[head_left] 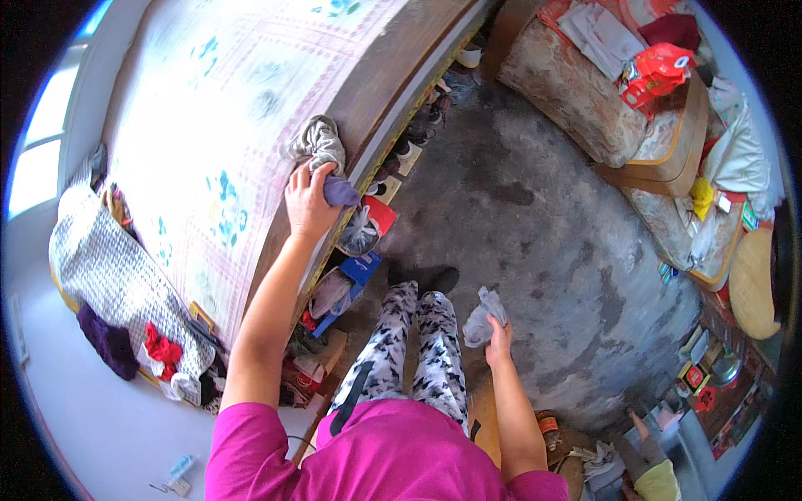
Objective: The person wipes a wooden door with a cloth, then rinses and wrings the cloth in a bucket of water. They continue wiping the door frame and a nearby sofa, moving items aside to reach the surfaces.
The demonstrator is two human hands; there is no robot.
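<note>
My left hand (309, 204) is at the edge of the bed (238, 167), its fingers closed over small bunched cloths. A grey-and-white crumpled cloth (319, 140) sticks out beyond my fingertips and lies on the bed's edge. Under the hand's right side shows a purple-grey cloth (341, 192). Their exact kind I cannot make out. Over the floor to the right of my legs, my right hand (499, 341) is closed on a crumpled, whitish see-through plastic bag (479, 319).
Shoes, a blue box (361, 267) and bagged items crowd under the bed's edge. A patterned sofa (576, 100) with clothes and a red bag (656, 75) stands at the far right. Stained concrete floor (535, 175) lies between. A quilted cover (125, 267) sits on the left.
</note>
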